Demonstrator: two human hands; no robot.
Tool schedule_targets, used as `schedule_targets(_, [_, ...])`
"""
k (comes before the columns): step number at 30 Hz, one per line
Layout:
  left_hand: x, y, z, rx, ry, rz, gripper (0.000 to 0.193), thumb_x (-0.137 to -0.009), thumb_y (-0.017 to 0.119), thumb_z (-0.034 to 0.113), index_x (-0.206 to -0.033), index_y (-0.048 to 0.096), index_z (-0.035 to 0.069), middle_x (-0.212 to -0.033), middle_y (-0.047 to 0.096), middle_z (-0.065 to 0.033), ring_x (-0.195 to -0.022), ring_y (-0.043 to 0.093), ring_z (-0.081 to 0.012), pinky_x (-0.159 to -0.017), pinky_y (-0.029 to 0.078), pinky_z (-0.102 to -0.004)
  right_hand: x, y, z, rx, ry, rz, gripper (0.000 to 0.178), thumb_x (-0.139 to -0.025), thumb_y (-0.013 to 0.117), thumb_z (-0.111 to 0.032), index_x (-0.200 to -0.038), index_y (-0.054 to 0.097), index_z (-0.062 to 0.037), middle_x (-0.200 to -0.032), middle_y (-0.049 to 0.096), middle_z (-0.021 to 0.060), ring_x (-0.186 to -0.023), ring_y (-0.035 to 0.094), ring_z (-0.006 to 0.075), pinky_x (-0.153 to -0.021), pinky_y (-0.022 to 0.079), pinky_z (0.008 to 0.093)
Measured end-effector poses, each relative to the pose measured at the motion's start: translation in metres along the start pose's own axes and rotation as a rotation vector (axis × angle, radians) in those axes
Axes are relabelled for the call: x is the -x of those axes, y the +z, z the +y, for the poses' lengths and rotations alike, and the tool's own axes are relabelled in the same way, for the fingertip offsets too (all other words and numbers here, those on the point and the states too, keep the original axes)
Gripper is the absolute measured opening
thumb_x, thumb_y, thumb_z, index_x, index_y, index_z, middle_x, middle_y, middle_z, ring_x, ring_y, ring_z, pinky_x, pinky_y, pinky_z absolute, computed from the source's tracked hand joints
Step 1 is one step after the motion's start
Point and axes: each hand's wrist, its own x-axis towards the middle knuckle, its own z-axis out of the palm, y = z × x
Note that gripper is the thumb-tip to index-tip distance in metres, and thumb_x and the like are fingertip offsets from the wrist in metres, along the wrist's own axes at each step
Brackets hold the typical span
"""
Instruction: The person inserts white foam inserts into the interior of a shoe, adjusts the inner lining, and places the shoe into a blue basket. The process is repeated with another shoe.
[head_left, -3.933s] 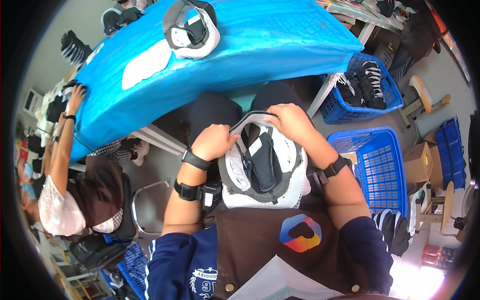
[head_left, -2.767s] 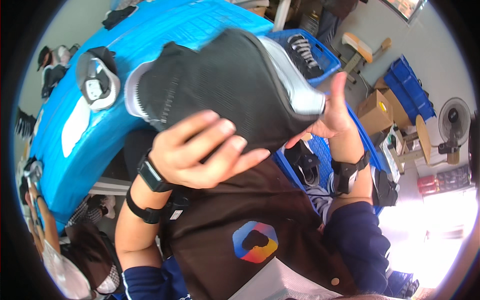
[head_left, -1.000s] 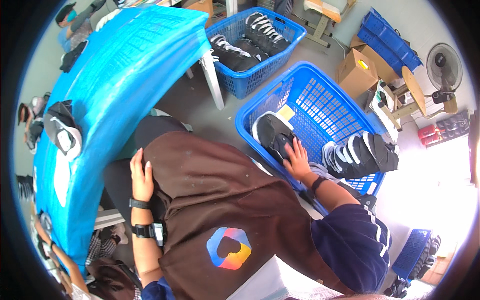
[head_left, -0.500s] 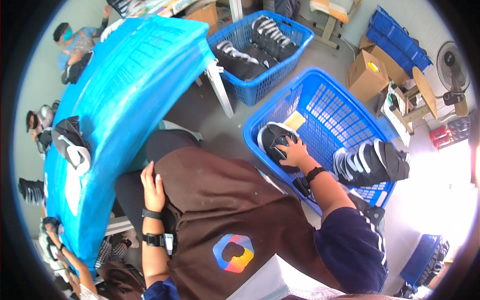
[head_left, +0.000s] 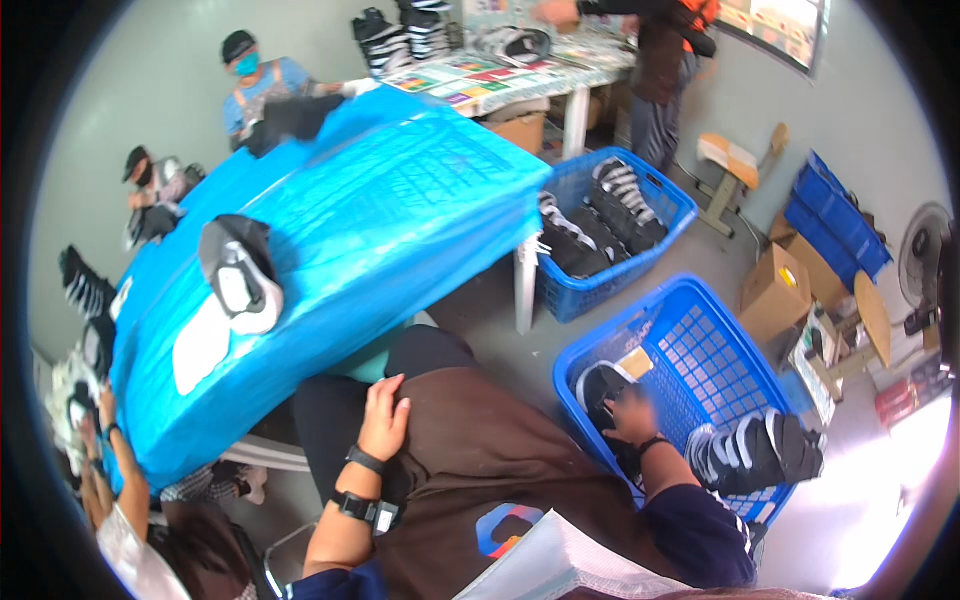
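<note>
My left hand [head_left: 384, 420] lies on the brown apron [head_left: 480, 420] over my thigh, its fingers stretched out and nothing in them. Down in the near blue basket [head_left: 570, 350], my right hand [head_left: 632, 418] is beside a black-and-white shoe [head_left: 598, 385], at its edge. Motion smears its fingers, so I cannot tell whether they grip the shoe. A row of black-and-white shoes [head_left: 755, 455] leans together at the basket's right end. On the blue-covered table to my left sits a single black-and-white shoe [head_left: 240, 275], next to a white flat piece [head_left: 202, 345].
A second blue basket [head_left: 590, 298] with black shoes stands beyond the table [head_left: 400, 190]. Cardboard boxes [head_left: 775, 292], stacked blue crates [head_left: 835, 220] and a fan [head_left: 922, 255] are at the right. Several people sit around the table; another person [head_left: 660, 90] stands at the back.
The view has swung up and left, bringing the back table and a standing person into sight. My right hand has moved a little on the shoe and blurs. My left hand stays on the apron.
</note>
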Motion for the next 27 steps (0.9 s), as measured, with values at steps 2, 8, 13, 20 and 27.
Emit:
schedule_targets(2, [-0.001, -0.005, 0.0, 0.002, 0.02, 0.003, 0.04, -0.087, 0.059, 0.01, -0.125, 0.05, 0.003, -0.12, 0.052, -0.0209, -0.113, 0.05, -0.038, -0.097, 0.041, -0.0413, 0.006, 0.0, -0.004, 0.009, -0.031, 0.051, 0.084, -0.063, 0.07, -0.061, -0.138, 0.037, -0.0411, -0.154, 0.014, 0.013, -0.131, 0.015, 0.0564, -0.099, 0.026, 0.0674])
schedule_targets(8, [0.0, -0.032, 0.003, 0.134, -0.019, -0.059, 0.042, -0.09, 0.058, 0.018, -0.128, 0.048, 0.005, -0.125, 0.049, -0.0184, -0.116, 0.048, -0.0334, -0.099, 0.039, -0.0379, 0.045, -0.012, -0.011, -0.182, 0.061, 0.298, 0.087, -0.071, 0.065, -0.06, -0.144, 0.031, -0.0276, -0.154, 0.015, 0.0136, -0.136, 0.015, 0.0503, -0.105, 0.012, 0.0649])
schedule_targets(13, [-0.006, -0.057, 0.003, 0.252, 0.007, 0.148, 0.042, -0.088, 0.06, 0.012, -0.127, 0.048, 0.003, -0.121, 0.049, -0.0157, -0.11, 0.051, -0.0285, -0.097, 0.039, -0.0353, 0.047, -0.103, -0.069, -0.12, -0.328, 0.919, 0.067, -0.08, 0.061, -0.026, -0.137, 0.036, 0.0009, -0.141, 0.034, 0.0236, -0.129, 0.028, 0.0452, -0.106, 0.019, 0.0548])
schedule_targets(20, [-0.036, -0.099, -0.022, 0.33, -0.048, 0.546, 0.046, -0.086, 0.059, 0.005, -0.13, 0.042, 0.001, -0.122, 0.043, -0.0153, -0.104, 0.054, -0.0241, -0.091, 0.044, -0.0342, 0.13, -0.312, -0.24, -0.643, -1.757, 1.888, 0.06, -0.08, 0.066, -0.046, -0.126, 0.045, -0.0133, -0.111, 0.047, -0.0009, -0.091, 0.046, 0.0191, -0.075, 0.039, 0.0337])
schedule_targets(27, [-0.082, -0.171, -0.092, 0.082, -0.38, 0.811, 0.056, -0.083, 0.061, 0.006, -0.134, 0.037, 0.005, -0.128, 0.041, -0.0189, -0.112, 0.047, -0.0253, -0.09, 0.044, -0.0338, 0.186, -0.353, -0.35, -1.053, -2.523, 1.491, 0.023, -0.089, 0.051, -0.017, -0.111, 0.053, -0.0111, -0.111, 0.05, -0.0008, -0.095, 0.045, 0.0181, -0.078, 0.039, 0.0317])
